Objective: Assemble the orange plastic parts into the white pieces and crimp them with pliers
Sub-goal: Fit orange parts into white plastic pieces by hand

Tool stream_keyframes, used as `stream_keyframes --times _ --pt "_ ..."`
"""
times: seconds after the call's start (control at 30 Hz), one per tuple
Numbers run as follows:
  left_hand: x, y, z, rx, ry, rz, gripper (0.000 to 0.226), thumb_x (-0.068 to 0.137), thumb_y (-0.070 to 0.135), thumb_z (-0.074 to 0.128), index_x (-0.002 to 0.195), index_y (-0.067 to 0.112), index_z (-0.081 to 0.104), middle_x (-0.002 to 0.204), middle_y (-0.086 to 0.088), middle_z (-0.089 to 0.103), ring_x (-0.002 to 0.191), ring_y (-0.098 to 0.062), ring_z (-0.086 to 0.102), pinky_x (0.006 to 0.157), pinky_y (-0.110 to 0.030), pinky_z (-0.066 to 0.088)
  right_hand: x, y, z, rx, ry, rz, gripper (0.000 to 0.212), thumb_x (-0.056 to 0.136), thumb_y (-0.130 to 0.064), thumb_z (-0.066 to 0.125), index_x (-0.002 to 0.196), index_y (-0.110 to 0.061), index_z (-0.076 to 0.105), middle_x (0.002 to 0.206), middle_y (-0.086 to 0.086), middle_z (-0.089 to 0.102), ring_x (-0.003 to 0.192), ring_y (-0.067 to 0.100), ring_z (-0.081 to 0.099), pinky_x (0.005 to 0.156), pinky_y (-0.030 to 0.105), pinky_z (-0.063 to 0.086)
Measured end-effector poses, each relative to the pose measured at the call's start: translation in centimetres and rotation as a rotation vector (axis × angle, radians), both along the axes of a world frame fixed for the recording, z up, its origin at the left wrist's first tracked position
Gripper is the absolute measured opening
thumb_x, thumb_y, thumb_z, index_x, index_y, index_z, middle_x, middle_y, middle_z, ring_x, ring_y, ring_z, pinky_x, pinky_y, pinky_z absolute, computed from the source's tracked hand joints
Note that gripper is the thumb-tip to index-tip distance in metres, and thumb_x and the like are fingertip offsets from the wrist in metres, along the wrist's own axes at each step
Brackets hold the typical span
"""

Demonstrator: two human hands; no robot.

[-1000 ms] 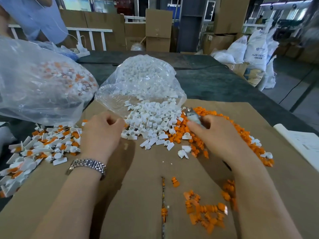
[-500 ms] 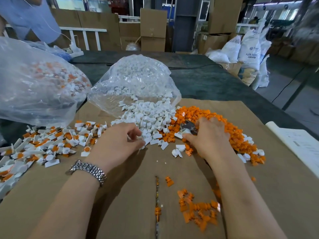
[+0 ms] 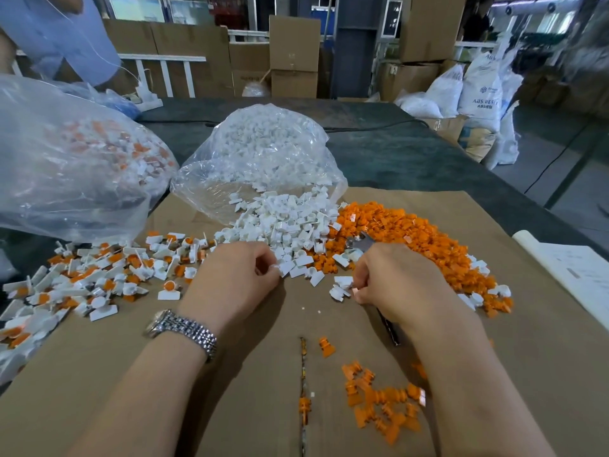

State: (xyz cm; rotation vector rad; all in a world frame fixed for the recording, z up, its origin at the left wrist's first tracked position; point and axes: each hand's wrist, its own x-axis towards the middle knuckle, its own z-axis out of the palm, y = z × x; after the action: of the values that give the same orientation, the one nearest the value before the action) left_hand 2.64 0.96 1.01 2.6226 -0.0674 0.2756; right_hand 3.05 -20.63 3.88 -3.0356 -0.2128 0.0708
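In the head view, a sheet of brown cardboard [image 3: 494, 374] covers the near part of a dark desk [image 3: 412, 153]. The left hand [image 3: 234, 278], with a silver metal link watch [image 3: 184, 328] on its wrist, lies knuckles up at about 9 o'clock of centre, its fingers curled and pinching a small white piece at the near edge of the heap of white plastic pieces [image 3: 283, 225]. That heap spills at 12 o'clock from the mouth of a clear plastic bag of white pieces [image 3: 263, 153]. The right hand [image 3: 398, 278], at 3 o'clock of centre, is curled round grey metal pliers [image 3: 361, 242]: the steel head shows beyond the knuckles and a dark handle end shows below the palm, while the fingertips touch loose white pieces on the cardboard. Just beyond and to the right of this hand spreads the pile of orange plastic parts [image 3: 412, 239], touching the white heap. A smaller scatter of orange parts [image 3: 382, 407] lies at 6 o'clock between the forearms. At 9 o'clock, well left of the left hand, lie assembled white-and-orange pieces [image 3: 99, 275], beside a large clear bag of the same mixed pieces [image 3: 75, 159]. White printed paper [image 3: 573, 268] lies at the right edge.
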Motion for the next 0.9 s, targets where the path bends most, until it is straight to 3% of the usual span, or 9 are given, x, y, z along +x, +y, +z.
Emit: stream_keyframes --times 0.07,0.2,0.3,0.4,0.53,0.67,0.77,0.83,0.9 --pt "0.0 0.0 0.1 -0.093 -0.032 0.014 0.002 0.091 0.03 0.071 0.089 0.029 0.072 0.083 0.017 0.067 0.076 0.002 0.061 0.063 -0.012 0.043 0.1 -0.2 -0.2 -0.019 -0.006 0.011 0.026 0.091 -0.011 0.07 0.117 -0.014 0.067 0.106 0.006 0.067 0.095 0.025 0.065 0.084 0.042 0.058" --pt "0.0 0.0 0.5 -0.508 0.063 -0.017 0.012 0.092 0.013 0.069 0.097 0.023 0.074 0.073 0.004 0.074 0.064 -0.01 0.072 0.061 -0.017 0.055 0.3 -0.2 -0.5 0.009 -0.056 0.04 0.017 0.094 -0.01 0.066 0.109 -0.015 0.069 0.106 0.004 0.065 0.095 0.021 0.063 0.083 0.038 0.056" --pt "-0.3 -0.1 1.1 -0.907 0.202 -0.052 0.013 0.092 0.002 0.068 0.099 0.01 0.075 0.076 -0.007 0.076 0.075 -0.021 0.077 0.062 -0.019 0.057 0.4 0.3 -0.3 0.165 -0.108 0.077 0.008 0.094 -0.019 0.068 0.102 -0.02 0.067 0.107 -0.002 0.057 0.097 0.015 0.054 0.079 0.028 0.047" --pt "-0.3 0.0 1.5 -1.197 0.287 -0.086 0.022 0.081 0.0 0.078 0.102 0.001 0.072 0.086 -0.019 0.075 0.082 -0.031 0.076 0.07 -0.027 0.061 0.4 0.6 0.2 0.404 -0.108 0.117 0.014 0.094 -0.017 0.069 0.106 -0.024 0.068 0.099 -0.008 0.061 0.091 0.009 0.057 0.077 0.024 0.048" --pt "-0.4 -0.3 1.7 -1.337 0.314 -0.152 0.038 0.068 0.006 0.08 0.104 -0.003 0.069 0.092 -0.023 0.074 0.082 -0.03 0.075 0.069 -0.027 0.061 0.2 0.8 0.8 0.694 -0.105 0.131 0.01 0.09 -0.018 0.074 0.092 -0.028 0.073 0.086 -0.012 0.07 0.082 0.001 0.064 0.069 0.011 0.049" --pt "-0.5 -0.5 1.9 -1.47 0.366 -0.236 0.03 0.08 0.006 0.073 0.108 -0.004 0.071 0.108 -0.023 0.075 0.094 -0.027 0.076 0.067 -0.023 0.06 0.1 0.4 1.5 1.197 -0.039 0.079 0.003 0.085 -0.021 0.08 0.087 -0.022 0.077 0.084 -0.003 0.075 0.076 0.009 0.07 0.072 0.016 0.056" --pt "-0.5 -0.7 2.0 -1.534 0.381 -0.236 0.023 0.075 0.01 0.075 0.097 0.003 0.081 0.096 -0.013 0.076 0.084 -0.017 0.074 0.06 -0.019 0.056 -0.1 0.4 1.9 1.441 0.049 0.07 0.007 0.086 -0.018 0.079 0.092 -0.014 0.078 0.085 0.007 0.076 0.073 0.014 0.072 0.071 0.02 0.058" --pt "-0.5 -0.8 1.9 -1.604 0.398 -0.239 0.023 0.075 0.009 0.074 0.096 0.003 0.081 0.089 -0.011 0.074 0.075 -0.013 0.072 0.056 -0.017 0.054 -0.2 0.6 2.0 1.505 0.093 0.098 0.01 0.088 -0.015 0.077 0.095 -0.008 0.077 0.086 0.012 0.076 0.075 0.019 0.074 0.072 0.025 0.06" --pt "-0.4 -0.7 1.9 -1.704 0.427 -0.249 0.021 0.078 0.004 0.07 0.096 0.002 0.08 0.093 -0.012 0.076 0.081 -0.017 0.075 0.061 -0.017 0.058 -0.5 0.8 2.0 1.473 0.078 0.126 0.01 0.089 -0.016 0.075 0.097 -0.009 0.076 0.085 0.011 0.077 0.076 0.02 0.074 0.072 0.025 0.06"
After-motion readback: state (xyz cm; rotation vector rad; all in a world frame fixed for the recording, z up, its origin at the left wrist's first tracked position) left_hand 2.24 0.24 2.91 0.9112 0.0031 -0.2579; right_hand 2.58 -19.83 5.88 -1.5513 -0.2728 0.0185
